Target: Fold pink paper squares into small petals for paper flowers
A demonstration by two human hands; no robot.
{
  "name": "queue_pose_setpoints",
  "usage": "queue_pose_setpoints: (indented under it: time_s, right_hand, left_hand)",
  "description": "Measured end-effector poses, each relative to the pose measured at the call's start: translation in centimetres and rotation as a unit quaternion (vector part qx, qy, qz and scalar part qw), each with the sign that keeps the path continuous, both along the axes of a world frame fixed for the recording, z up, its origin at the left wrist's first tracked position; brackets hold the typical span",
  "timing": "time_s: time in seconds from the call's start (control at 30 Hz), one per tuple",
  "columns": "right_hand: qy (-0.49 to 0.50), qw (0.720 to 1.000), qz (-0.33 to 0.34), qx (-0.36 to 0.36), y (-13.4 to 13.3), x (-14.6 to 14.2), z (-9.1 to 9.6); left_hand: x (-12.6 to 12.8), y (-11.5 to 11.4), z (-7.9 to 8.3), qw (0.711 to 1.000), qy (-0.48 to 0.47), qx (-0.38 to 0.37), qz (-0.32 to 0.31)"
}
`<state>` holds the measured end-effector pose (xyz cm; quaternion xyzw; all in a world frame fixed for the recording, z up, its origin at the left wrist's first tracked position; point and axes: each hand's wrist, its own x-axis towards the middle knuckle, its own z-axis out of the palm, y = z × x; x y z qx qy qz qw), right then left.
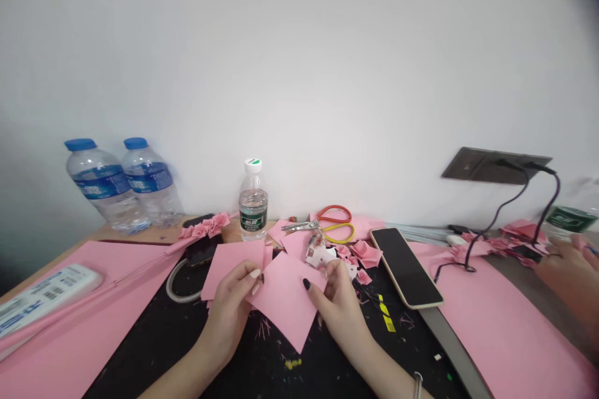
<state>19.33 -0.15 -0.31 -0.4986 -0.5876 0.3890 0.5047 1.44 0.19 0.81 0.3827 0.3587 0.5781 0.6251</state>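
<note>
Both forearms reach in from below, the left hand (227, 315) and right hand (339, 315) held apart above a black work mat (243, 374), their fingers (253, 274) clamped on the edges of a square pink craft-paper sheet (285, 302) between them.

The left hand (227, 312) and right hand (339, 305) hold overlapping sheets of pink paper (285, 302) above a black mat (140, 324); scissors (299, 225) with red and yellow handles lie beyond, near a smartphone (406, 268); another person's hand (568, 277) reaches in at the right of the worktop (112, 234); two water bottles (107, 187) stand far left.
</note>
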Motion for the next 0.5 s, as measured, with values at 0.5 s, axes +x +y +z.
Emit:
queue_pose_setpoints:
  time_s: [0.5]
  right_hand:
    - [-0.219,0.967,-0.053,0.121,-0.5,0.7,0.7]
  left_hand:
    - [1.2,-1.0,-0.1,0.962,-0.042,-0.115,-0.244]
